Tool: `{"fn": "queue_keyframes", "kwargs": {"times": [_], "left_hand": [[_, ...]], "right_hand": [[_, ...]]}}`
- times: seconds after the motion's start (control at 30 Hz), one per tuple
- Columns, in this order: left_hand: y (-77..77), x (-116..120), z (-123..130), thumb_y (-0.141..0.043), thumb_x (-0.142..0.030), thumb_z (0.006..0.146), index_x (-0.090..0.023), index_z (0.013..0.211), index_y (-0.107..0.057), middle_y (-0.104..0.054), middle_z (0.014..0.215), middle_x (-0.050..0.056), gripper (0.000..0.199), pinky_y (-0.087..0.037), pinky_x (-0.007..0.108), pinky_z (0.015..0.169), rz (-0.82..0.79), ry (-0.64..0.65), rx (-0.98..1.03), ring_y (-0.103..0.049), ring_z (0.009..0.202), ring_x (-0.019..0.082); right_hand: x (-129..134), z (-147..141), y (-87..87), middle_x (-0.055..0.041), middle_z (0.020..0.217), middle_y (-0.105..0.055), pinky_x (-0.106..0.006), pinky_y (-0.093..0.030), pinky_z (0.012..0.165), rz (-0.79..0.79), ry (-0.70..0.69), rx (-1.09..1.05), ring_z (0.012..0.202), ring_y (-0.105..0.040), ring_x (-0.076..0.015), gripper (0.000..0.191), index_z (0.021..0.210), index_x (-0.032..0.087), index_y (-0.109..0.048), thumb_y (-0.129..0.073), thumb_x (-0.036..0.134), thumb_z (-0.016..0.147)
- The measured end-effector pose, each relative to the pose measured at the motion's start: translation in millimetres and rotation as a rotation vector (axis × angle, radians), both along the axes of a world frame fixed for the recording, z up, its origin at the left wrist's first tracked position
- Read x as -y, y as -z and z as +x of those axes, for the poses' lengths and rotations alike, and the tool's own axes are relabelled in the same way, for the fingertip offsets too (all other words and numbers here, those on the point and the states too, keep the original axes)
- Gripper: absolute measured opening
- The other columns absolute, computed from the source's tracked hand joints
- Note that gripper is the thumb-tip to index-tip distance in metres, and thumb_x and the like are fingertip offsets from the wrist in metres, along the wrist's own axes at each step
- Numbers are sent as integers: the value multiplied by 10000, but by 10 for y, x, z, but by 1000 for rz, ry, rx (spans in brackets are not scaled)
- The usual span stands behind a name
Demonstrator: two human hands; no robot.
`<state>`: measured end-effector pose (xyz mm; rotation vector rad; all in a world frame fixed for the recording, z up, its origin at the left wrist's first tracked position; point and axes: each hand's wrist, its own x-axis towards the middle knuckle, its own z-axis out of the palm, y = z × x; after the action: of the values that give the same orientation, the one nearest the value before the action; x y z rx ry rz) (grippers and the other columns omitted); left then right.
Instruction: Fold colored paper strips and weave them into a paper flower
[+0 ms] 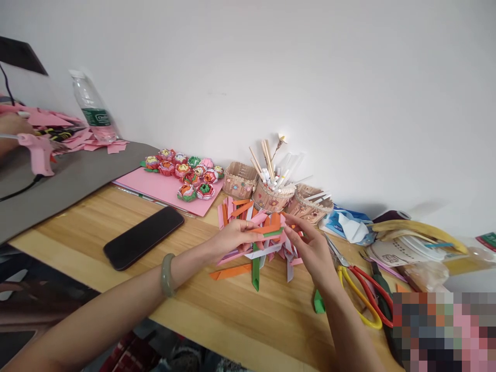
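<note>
Between thumb and fingers, my left hand [237, 238] pinches folded paper strips [273, 230], orange and green, held over the table. From the other side, the fingertips of my right hand [312, 252] close on the end of these strips, where some pink shows; exactly how they grip is partly hidden. Beneath both hands lies a loose pile of folded strips [263, 251] in pink, orange, white and lilac. A green strip [256, 274] and an orange strip [231, 272] stick out toward me. By my right forearm rests a small green paper piece [319, 302].
Folded paper flowers [182, 169] sit on pink sheets [158, 190]. A black phone [144, 237] lies left. Behind stand decorated baskets [273, 197], one with sticks. Yellow-and-red-handled scissors [360, 287] lie right. At far left are another person's hand [13, 134], a pink glue gun [37, 155] and a bottle [93, 108].
</note>
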<state>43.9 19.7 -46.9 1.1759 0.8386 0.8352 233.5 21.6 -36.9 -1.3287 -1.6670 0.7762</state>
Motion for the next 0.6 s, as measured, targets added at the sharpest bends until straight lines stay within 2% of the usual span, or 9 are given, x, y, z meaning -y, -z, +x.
{"fn": "queue_keyframes", "kwargs": {"times": [0.1, 0.17, 0.3, 0.4, 0.5, 0.6], "left_hand": [[34, 15, 14, -614, -287, 712, -93, 724, -619, -608, 635, 12, 195, -215, 188, 421, 8, 100, 36, -346, 421, 20], [64, 13, 19, -612, -278, 717, -93, 742, -620, -619, 665, 20, 188, -216, 179, 427, 1, 116, 58, -351, 437, 19], [108, -16, 15, -617, -274, 724, -80, 775, -628, -602, 631, 12, 200, -217, 172, 408, -8, 80, 40, -356, 420, 15], [118, -39, 6, -619, -304, 734, -88, 875, -629, -606, 640, 11, 258, -310, 165, 432, -37, -18, 50, -426, 444, 29], [98, -38, 6, -621, -338, 736, -101, 889, -618, -632, 757, 45, 282, -441, 190, 548, -108, -141, 98, -551, 582, 70], [74, -17, 24, -634, -344, 726, -116, 869, -616, -635, 890, 74, 270, -481, 206, 578, -112, -190, 110, -607, 737, 125]], "right_hand": [[32, -58, -10, -33, 742, -651, -243, -410, 481, -152, -100, -111, 582, -537, -141, 341, 957, 203, -674, -626, 428, 706], [34, -68, 6, -20, 636, -637, -239, -395, 455, -205, -85, -164, 505, -502, -122, 295, 825, 178, -701, -661, 426, 670], [2, -1, 30, -26, 798, -680, -251, -453, 568, -64, 124, -360, 657, -569, -145, 251, 830, 198, -698, -693, 375, 653], [-19, 58, 13, 3, 743, -659, -215, -428, 518, 14, 224, -477, 579, -536, -100, 257, 893, 213, -676, -681, 354, 679], [-21, 47, -9, 7, 685, -638, -215, -421, 498, -97, 119, -430, 540, -526, -93, 317, 915, 191, -665, -706, 358, 648], [-10, -21, -10, -17, 716, -657, -253, -461, 571, -233, 8, -385, 610, -578, -130, 403, 932, 163, -655, -732, 379, 600]]}}
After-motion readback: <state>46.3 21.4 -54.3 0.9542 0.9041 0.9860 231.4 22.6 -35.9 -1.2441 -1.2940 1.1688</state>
